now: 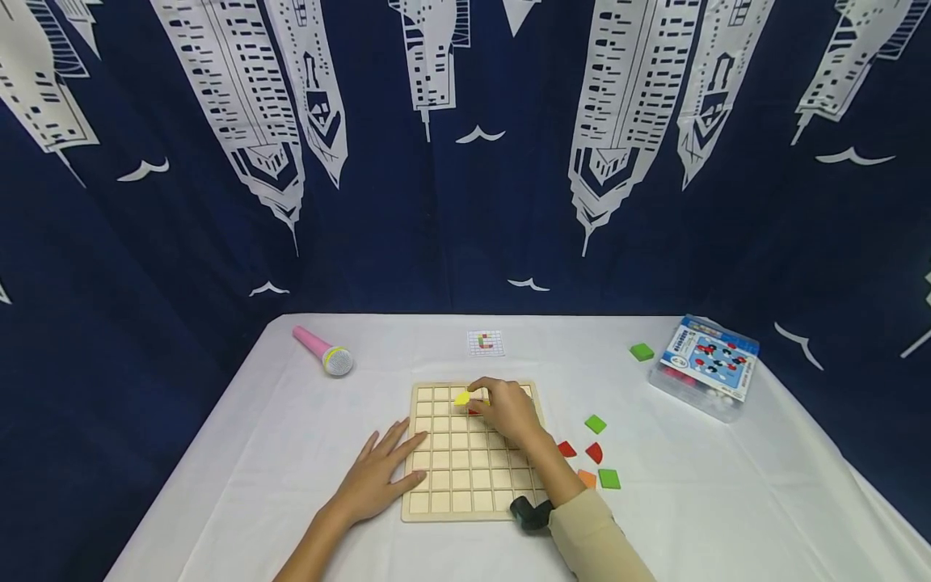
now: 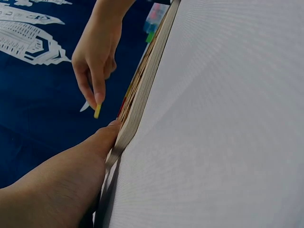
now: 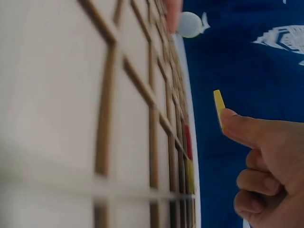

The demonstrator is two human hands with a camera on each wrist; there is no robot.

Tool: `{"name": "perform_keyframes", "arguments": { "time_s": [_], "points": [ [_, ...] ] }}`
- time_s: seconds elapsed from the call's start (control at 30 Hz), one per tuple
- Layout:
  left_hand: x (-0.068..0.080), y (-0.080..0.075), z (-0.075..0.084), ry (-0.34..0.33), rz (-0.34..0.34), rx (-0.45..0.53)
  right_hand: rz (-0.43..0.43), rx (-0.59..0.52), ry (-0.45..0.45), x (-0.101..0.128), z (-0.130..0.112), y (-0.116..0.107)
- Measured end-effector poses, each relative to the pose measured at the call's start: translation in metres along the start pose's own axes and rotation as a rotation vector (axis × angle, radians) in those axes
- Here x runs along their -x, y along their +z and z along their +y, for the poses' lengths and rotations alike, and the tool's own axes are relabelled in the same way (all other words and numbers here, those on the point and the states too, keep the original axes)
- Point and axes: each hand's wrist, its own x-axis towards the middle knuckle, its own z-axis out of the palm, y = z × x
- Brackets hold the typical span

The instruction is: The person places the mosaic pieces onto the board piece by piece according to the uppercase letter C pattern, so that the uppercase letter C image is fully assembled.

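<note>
My right hand [image 1: 509,411] pinches a thin yellow tile [image 3: 219,105] between thumb and fingertips, held above the far part of a wooden grid board [image 1: 451,478]. In the right wrist view, a red tile [image 3: 188,141] and a second yellow tile [image 3: 190,175] sit side by side in the board's grid. My left hand [image 1: 374,475] rests at the board's left edge, fingers spread and straight, fingertips over the frame. Part of the board's right side is hidden under my right forearm.
Behind the board lies a small pattern card [image 1: 485,343]. Right of it are loose green tiles [image 1: 609,479], red tiles [image 1: 595,453] and an orange tile [image 1: 587,478]. A clear plastic box [image 1: 701,368] stands at back right, a pink toy microphone [image 1: 323,351] at back left.
</note>
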Motion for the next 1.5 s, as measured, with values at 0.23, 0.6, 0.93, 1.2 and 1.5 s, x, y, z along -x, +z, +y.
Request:
{"name": "perform_keyframes", "arguments": {
  "time_s": [0.23,0.6,0.93,1.2,1.5],
  "points": [
    [0.0,0.0,0.0,-0.001,0.007,-0.004,-0.04,0.031,0.018,-0.003,0.0,0.013],
    [0.0,0.004,0.0,0.005,-0.002,0.003,-0.072,0.042,0.027,-0.001,0.007,0.017],
    [0.0,0.004,0.001,0.008,0.001,0.008,-0.07,0.049,0.022,-0.001,0.009,0.016],
    [-0.001,0.005,0.0,0.012,0.012,0.011,-0.056,-0.008,0.045,0.009,0.012,-0.007],
    [0.0,0.002,-0.002,0.011,0.013,0.005,0.054,0.012,0.115,0.04,0.049,-0.063]
  ]
}}
